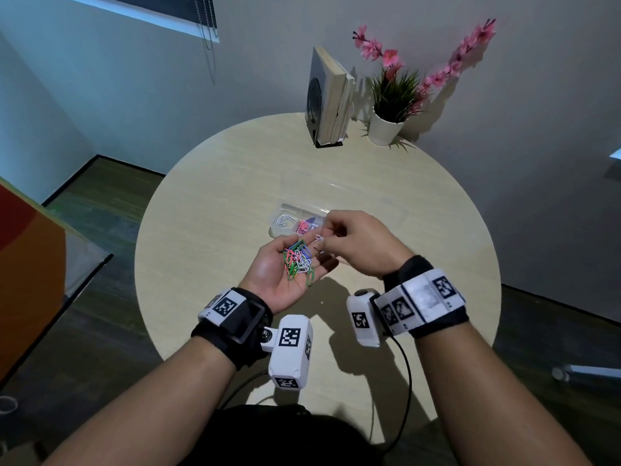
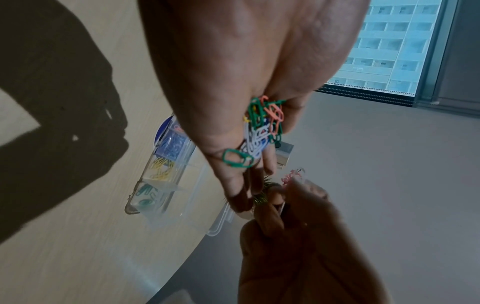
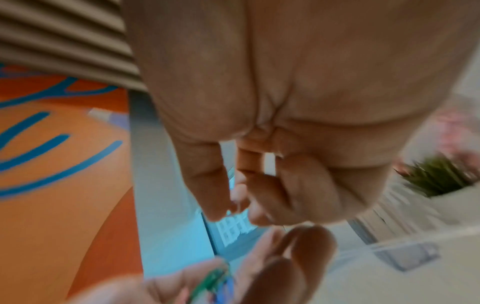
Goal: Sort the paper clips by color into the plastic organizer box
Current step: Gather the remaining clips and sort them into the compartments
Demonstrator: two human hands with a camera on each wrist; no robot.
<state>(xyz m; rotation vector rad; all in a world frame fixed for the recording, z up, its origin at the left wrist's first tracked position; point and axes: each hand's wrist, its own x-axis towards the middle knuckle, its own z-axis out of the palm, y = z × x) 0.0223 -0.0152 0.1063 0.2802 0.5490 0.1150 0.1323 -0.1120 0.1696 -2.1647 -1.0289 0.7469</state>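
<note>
My left hand lies palm up over the round table, cupping a tangled pile of mixed paper clips in green, pink, white and blue. The same pile shows in the left wrist view. Just above the left fingertips, my right hand pinches a single white paper clip between thumb and forefinger. Behind both hands the clear plastic organizer box sits open on the table. Its compartments hold white clips, pink clips, blue clips, yellow clips and green clips. The right wrist view is blurred.
A book stand with books and a white potted plant with pink flowers stand at the table's far edge. The round pale table ends close to my body, where black cables hang.
</note>
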